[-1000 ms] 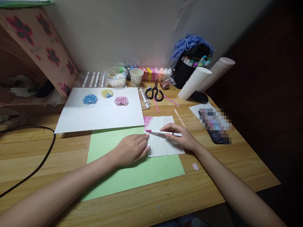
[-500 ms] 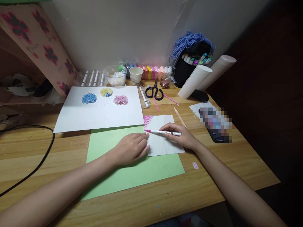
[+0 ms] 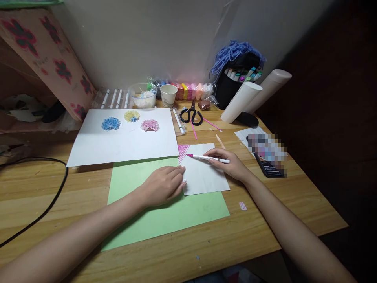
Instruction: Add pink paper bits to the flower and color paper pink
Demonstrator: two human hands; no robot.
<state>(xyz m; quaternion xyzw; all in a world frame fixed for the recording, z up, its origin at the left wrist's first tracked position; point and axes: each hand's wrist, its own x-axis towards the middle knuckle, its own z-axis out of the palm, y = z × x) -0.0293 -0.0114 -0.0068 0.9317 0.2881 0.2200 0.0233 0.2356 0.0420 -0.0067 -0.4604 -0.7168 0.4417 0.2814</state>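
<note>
My right hand grips a white marker with a pink tip, held low and slanted. The tip is at the pink strokes in the upper left corner of a small white paper. On that paper's left edge rests my left hand, its fingers curled. A small white piece that looks like the marker's cap pokes out between its thumb and fingers; the rest of it is hidden. Under both lies a green sheet.
A large white sheet with blue, yellow and pink tufts overlaps the green one. Behind are black scissors, a paper cup, a plastic bowl and a black pen holder. A phone lies right; a black cable left.
My right hand has moved slightly up and to the right with the marker, whose tip shifted from the paper's left edge to the pink strokes. My left hand has stayed put.
</note>
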